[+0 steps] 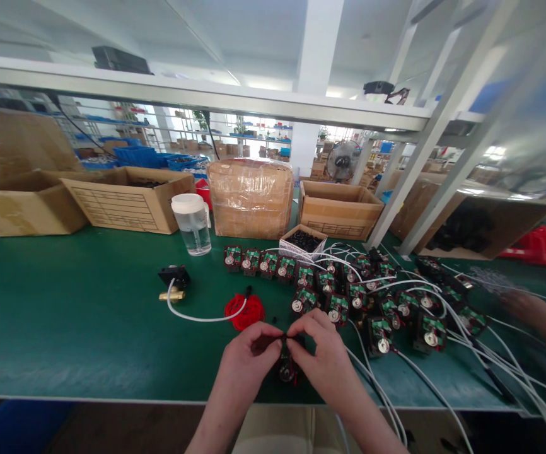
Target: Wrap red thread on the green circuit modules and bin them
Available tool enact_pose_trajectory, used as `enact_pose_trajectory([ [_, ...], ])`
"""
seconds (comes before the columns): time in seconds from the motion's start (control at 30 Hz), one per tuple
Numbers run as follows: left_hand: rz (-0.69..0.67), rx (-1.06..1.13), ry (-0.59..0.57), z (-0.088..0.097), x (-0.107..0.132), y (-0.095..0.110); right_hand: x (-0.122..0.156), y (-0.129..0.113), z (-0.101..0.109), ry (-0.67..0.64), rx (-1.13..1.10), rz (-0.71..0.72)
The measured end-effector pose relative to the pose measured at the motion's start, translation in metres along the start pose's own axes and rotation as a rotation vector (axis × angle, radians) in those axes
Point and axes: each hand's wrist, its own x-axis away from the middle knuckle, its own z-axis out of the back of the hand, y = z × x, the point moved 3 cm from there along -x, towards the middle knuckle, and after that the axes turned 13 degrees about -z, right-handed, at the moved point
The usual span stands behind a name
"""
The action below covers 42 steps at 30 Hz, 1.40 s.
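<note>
My left hand (247, 359) and my right hand (324, 348) meet fingertip to fingertip near the table's front edge. Each has thumb and forefinger pinched; whatever small part is between them is too small to make out. Right beneath the fingers sits a dark actuator unit (286, 371) with a round silver piece and red wires, partly covered by my hands. Just beyond my left hand lies a bundle of red wire (243, 311). Beyond my right hand stand several similar units with green circuit boards (337, 308), many with white cables.
A finished-looking black unit with brass fitting (173, 284) lies at left. Behind stand a water jug (192, 224), a small box of black parts (303, 241) and cardboard boxes (250, 198). Metal posts (436, 145) rise at right. A co-worker's hand (528, 309) is at the far right.
</note>
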Motion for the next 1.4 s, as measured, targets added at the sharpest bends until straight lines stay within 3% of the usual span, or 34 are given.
enact_pose_trajectory([
  [0.37,-0.039,-0.052,-0.016,0.000,0.001,-0.003,0.001,0.000,0.000,0.000,-0.011,0.025],
  [0.63,-0.061,-0.059,-0.001,0.000,0.003,-0.005,0.010,0.018,0.016,0.041,-0.051,-0.028],
  [0.87,-0.065,-0.081,-0.012,0.000,0.003,-0.002,0.020,0.007,0.018,0.096,0.164,0.018],
  [1.07,-0.071,-0.123,-0.021,0.002,0.002,-0.003,0.019,-0.012,0.007,0.163,0.404,0.110],
  [1.4,-0.100,-0.139,-0.045,0.002,0.003,-0.004,0.020,-0.021,-0.003,0.212,0.623,0.194],
])
